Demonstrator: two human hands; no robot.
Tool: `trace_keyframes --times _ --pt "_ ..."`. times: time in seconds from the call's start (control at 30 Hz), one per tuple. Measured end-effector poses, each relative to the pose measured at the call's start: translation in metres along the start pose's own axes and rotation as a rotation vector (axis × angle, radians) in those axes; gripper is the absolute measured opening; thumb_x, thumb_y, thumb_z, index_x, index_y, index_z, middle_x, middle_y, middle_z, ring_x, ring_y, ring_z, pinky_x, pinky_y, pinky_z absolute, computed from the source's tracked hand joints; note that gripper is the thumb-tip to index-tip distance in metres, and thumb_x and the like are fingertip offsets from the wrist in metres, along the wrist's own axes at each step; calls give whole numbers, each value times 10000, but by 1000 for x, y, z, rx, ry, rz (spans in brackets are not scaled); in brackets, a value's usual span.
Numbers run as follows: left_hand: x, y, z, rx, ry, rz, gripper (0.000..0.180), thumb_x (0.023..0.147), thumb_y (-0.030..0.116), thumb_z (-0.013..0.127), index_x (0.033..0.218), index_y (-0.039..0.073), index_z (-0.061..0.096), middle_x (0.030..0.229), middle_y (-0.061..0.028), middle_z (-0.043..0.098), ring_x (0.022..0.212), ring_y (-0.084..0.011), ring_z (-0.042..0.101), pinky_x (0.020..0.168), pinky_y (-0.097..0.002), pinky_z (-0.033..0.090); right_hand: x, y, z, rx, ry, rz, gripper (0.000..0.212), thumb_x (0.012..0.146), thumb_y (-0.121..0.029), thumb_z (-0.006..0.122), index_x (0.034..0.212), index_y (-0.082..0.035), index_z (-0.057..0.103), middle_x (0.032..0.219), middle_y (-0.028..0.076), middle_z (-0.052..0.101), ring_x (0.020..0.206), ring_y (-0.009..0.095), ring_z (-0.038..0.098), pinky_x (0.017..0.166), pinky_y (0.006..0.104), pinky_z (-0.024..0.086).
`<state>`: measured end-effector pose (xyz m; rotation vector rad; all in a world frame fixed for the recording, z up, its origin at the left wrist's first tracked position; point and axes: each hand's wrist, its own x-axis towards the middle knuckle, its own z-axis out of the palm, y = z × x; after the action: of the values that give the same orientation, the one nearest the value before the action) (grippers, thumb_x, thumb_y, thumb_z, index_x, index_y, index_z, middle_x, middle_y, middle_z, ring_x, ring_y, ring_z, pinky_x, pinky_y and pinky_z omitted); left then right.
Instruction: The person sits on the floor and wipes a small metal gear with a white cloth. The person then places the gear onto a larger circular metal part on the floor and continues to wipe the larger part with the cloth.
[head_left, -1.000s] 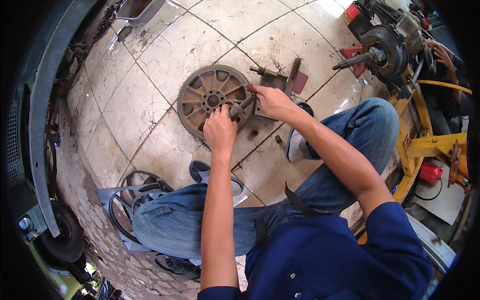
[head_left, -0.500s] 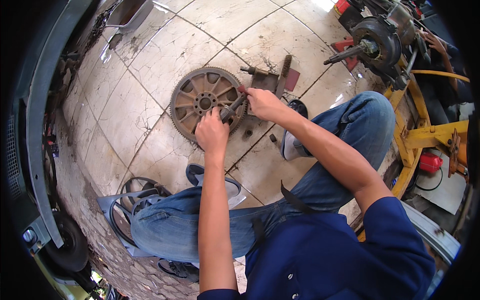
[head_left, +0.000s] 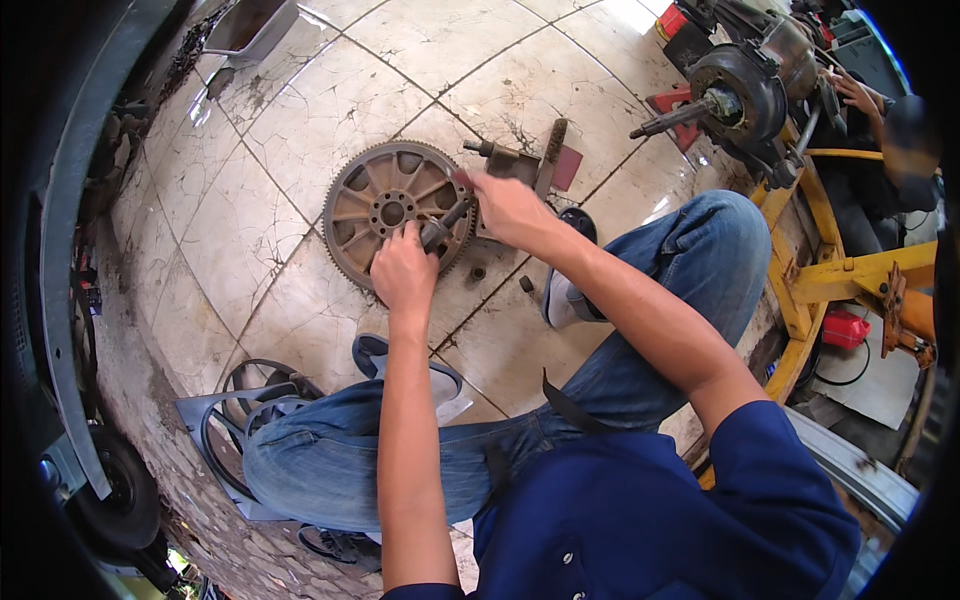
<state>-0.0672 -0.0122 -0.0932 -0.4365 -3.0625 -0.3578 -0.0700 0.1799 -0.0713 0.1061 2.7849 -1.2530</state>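
On a grimy, cracked tiled workshop floor [head_left: 250, 220], the rusty flywheel [head_left: 385, 215] lies flat, left hand [head_left: 403, 272] gripping a dark tool handle [head_left: 443, 225] over it, right hand [head_left: 510, 207] curled loosely at its rim beside a yellow stand [head_left: 840, 275].

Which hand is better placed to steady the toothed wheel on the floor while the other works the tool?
Probably the left hand: it already rests on the toothed wheel near its lower rim, beside the dark tool. The right hand sits past the wheel's right edge.
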Motion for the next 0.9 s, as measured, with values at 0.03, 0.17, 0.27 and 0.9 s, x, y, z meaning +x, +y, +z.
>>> trace_keyframes --times 0.03,0.17,0.27,0.9 --pt "1 2 -3 -8 -23 0 353 713 129 749 1051 65 669 957 -115 703 889 -293 682 779 -407 541 -1 8 5 -8 -85 96 390 975 -125 403 1324 -65 566 948 279 680 910 454 650 798 522 504" --pt "2 -2 -1 -25 -77 -46 436 708 124 756 1133 90 667 1019 -105 705 946 -303 674 808 -424 542 -5 7 16 56 -63 165 328 985 -131 443 1264 -52 596 921 286 670 870 474 640 765 524 498" --pt "2 0 1 -39 -60 -35 422 709 122 757 1120 88 668 1017 -107 705 953 -299 674 811 -422 540 -9 27 24 8 -59 125 310 985 -117 440 1239 -43 601 893 285 663 846 477 637 735 536 492" --pt "-2 -5 4 -21 28 -5 323 718 121 726 1030 85 651 924 -103 684 892 -287 669 768 -410 524 -5 8 21 23 73 -29 305 953 -112 490 1231 -48 599 916 297 653 852 488 626 738 559 488"
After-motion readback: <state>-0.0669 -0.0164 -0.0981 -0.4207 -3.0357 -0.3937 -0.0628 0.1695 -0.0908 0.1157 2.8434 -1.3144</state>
